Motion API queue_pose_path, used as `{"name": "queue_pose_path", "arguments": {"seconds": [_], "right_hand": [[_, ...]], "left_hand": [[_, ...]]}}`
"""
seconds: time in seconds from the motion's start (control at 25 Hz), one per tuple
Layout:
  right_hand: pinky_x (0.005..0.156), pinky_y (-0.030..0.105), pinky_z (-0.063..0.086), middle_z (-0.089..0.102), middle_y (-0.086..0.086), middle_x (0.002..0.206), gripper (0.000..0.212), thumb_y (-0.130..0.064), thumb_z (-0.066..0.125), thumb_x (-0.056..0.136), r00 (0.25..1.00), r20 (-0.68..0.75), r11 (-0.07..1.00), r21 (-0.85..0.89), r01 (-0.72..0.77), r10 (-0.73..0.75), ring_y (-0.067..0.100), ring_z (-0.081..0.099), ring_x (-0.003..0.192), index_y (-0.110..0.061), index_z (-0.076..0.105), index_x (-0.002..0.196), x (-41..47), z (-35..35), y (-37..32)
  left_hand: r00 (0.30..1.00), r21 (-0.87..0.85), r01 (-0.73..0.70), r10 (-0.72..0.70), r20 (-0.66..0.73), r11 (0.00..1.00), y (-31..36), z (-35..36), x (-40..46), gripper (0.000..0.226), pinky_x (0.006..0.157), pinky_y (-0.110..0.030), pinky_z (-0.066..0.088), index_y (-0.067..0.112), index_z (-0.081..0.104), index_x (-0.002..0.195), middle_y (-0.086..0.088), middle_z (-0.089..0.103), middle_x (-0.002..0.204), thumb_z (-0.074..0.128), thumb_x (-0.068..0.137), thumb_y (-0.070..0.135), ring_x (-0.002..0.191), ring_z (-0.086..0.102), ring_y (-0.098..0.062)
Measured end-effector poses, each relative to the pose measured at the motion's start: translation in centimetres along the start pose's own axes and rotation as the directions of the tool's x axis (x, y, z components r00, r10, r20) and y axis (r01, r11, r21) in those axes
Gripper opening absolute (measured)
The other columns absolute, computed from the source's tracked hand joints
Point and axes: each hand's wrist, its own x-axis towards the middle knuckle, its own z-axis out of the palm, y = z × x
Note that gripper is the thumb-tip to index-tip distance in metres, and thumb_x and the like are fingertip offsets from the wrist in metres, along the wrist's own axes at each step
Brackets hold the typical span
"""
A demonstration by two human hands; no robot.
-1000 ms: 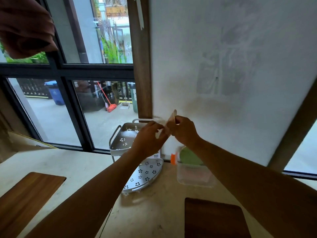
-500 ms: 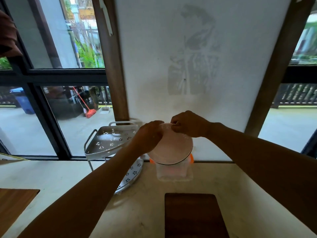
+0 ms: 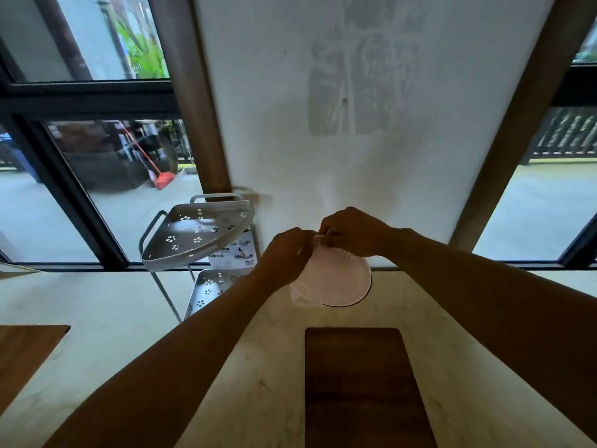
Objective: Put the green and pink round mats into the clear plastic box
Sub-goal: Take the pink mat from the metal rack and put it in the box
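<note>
Your left hand [image 3: 286, 253] and right hand [image 3: 350, 232] both pinch the far edge of the pink round mat [image 3: 336, 281]. It hangs tilted above the counter [image 3: 97, 305], hiding most of the clear plastic box [image 3: 295, 299] beneath.

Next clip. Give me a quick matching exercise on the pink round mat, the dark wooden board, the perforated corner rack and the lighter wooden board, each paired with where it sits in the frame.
Things:
1. pink round mat
2. dark wooden board
3. perforated corner rack
4. lighter wooden board

Places:
A. at the far left edge of the counter
B. pinched at its top edge by both hands, left hand and right hand
C. by the window, left of the hands
D. flat on the counter, nearest the camera, below the hands

Pairs: 1-B, 2-D, 3-C, 4-A
</note>
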Motion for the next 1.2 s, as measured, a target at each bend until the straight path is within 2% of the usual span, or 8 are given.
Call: {"name": "queue_pose_path", "arguments": {"seconds": [0.16,0.28,0.44,0.56,0.8,0.96,1.04,1.2], "right_hand": [[0.075,0.035,0.052,0.074,0.003,0.092,0.012,-0.027,0.064,0.091,0.999,-0.031,0.999,0.026,-0.02,0.021,0.02,0.066,0.084,-0.018,0.072,0.093,1.5,1.9,2.1],[0.068,0.027,0.042,0.074,0.002,0.087,0.006,-0.018,0.066,0.087,0.995,-0.099,0.999,0.042,-0.023,0.027,0.02,0.065,0.081,-0.017,0.072,0.088,3.0,2.9,4.0],[0.066,0.022,0.043,0.072,-0.002,0.083,0.008,-0.019,0.069,0.084,0.98,-0.187,0.993,0.108,-0.047,0.067,0.015,0.063,0.076,-0.016,0.072,0.091,5.7,4.0,7.0],[0.063,0.012,0.042,0.067,-0.008,0.079,0.014,-0.026,0.074,0.082,0.95,-0.272,0.971,0.219,-0.096,0.155,0.01,0.062,0.072,-0.021,0.07,0.095,8.0,4.3,9.5],[0.068,0.027,0.053,0.071,0.003,0.08,0.022,-0.024,0.081,0.077,0.922,-0.265,0.923,0.338,-0.185,0.282,0.016,0.067,0.074,-0.015,0.071,0.094,10.6,7.6,17.1],[0.064,0.008,0.045,0.07,-0.004,0.075,0.006,-0.013,0.077,0.08,0.921,-0.252,0.915,0.348,-0.201,0.298,0.012,0.067,0.073,-0.016,0.073,0.084,10.7,11.9,20.8],[0.064,0.011,0.046,0.071,-0.004,0.076,0.003,-0.012,0.074,0.082,0.929,-0.248,0.924,0.333,-0.186,0.276,0.01,0.067,0.072,-0.015,0.073,0.082,11.2,14.1,21.7],[0.069,0.025,0.051,0.073,0.0,0.079,0.002,-0.012,0.073,0.083,0.927,-0.238,0.918,0.342,-0.199,0.289,0.012,0.067,0.073,-0.013,0.073,0.084,12.0,18.5,23.1]], "left_hand": [[0.997,0.021,0.063,-0.064,0.04,0.998,-1.3,1.6,1.1,0.022,0.083,-0.031,0.045,0.009,0.069,0.112,-0.014,0.072,0.107,0.057,0.094,0.012,0.097,0.065,-0.031],[0.99,0.035,0.109,-0.112,0.085,0.993,-2.6,2.8,2.5,0.016,0.077,-0.037,0.052,0.009,0.071,0.102,-0.013,0.074,0.096,0.057,0.093,0.012,0.087,0.066,-0.031],[0.971,-0.023,0.241,-0.241,-0.01,0.97,-4.7,4.4,5.6,0.017,0.069,-0.031,0.05,0.013,0.072,0.097,-0.009,0.075,0.089,0.057,0.093,0.011,0.08,0.067,-0.026],[0.969,0.0,0.24,-0.24,-0.061,0.971,-6.5,5.2,8.7,0.018,0.071,-0.026,0.042,0.015,0.074,0.097,-0.008,0.076,0.093,0.058,0.089,0.01,0.082,0.067,-0.026],[0.968,0.065,0.251,-0.251,-0.01,0.966,-11.6,9.1,13.2,0.018,0.073,-0.021,0.037,0.014,0.075,0.099,-0.006,0.077,0.098,0.06,0.09,0.011,0.087,0.068,-0.022],[0.958,0.018,0.286,-0.286,0.029,0.958,-14.6,12.6,13.5,0.018,0.074,-0.02,0.039,0.014,0.076,0.099,-0.006,0.077,0.098,0.06,0.092,0.014,0.083,0.064,-0.016],[0.947,0.016,0.317,-0.318,0.038,0.948,-16.0,14.2,13.4,0.017,0.072,-0.018,0.038,0.015,0.076,0.099,-0.005,0.077,0.098,0.061,0.092,0.015,0.079,0.06,-0.011],[0.937,0.086,0.317,-0.326,0.126,0.945,-18.8,17.3,12.9,0.017,0.071,-0.027,0.047,0.016,0.075,0.1,-0.01,0.076,0.097,0.059,0.093,0.019,0.084,0.068,-0.028]]}}
